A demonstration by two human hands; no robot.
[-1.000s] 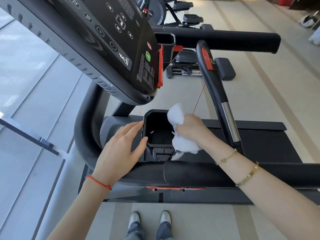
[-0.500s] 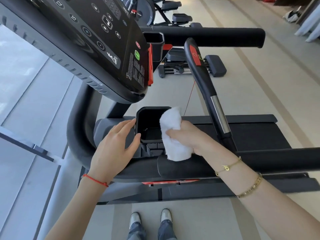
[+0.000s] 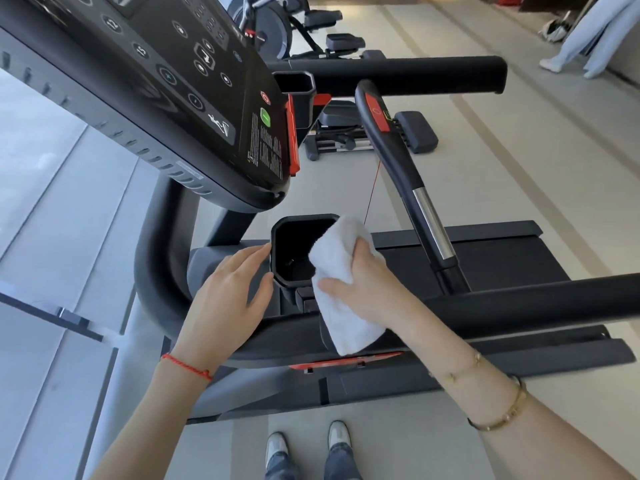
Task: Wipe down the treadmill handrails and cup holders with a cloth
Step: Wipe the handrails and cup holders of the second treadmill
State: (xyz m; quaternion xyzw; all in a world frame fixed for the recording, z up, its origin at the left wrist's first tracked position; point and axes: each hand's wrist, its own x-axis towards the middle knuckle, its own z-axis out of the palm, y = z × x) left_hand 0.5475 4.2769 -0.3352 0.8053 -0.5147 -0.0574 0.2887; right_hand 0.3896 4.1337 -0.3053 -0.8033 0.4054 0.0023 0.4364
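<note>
A black cup holder (image 3: 294,237) sits below the treadmill console, near the middle of the view. My right hand (image 3: 367,289) grips a folded white cloth (image 3: 343,313) that lies over the holder's right rim and hangs down across the near black handrail (image 3: 536,299). My left hand (image 3: 228,303) rests flat against the holder's left side, fingers spread, holding nothing. A second cup holder (image 3: 298,86) and the far handrail (image 3: 415,74) lie beyond the console. A centre grip bar (image 3: 398,161) with a silver sensor slants between the rails.
The black console (image 3: 166,81) with buttons overhangs at upper left. The treadmill belt (image 3: 502,258) lies to the right. Other gym machines (image 3: 332,46) stand further back, and a person's legs (image 3: 588,36) show at the top right. My shoes (image 3: 308,445) stand on the grey floor.
My right hand has drawn the cloth from the cup holder's inside out over its right rim and down onto the near handrail. My left hand stays at the holder's left side.
</note>
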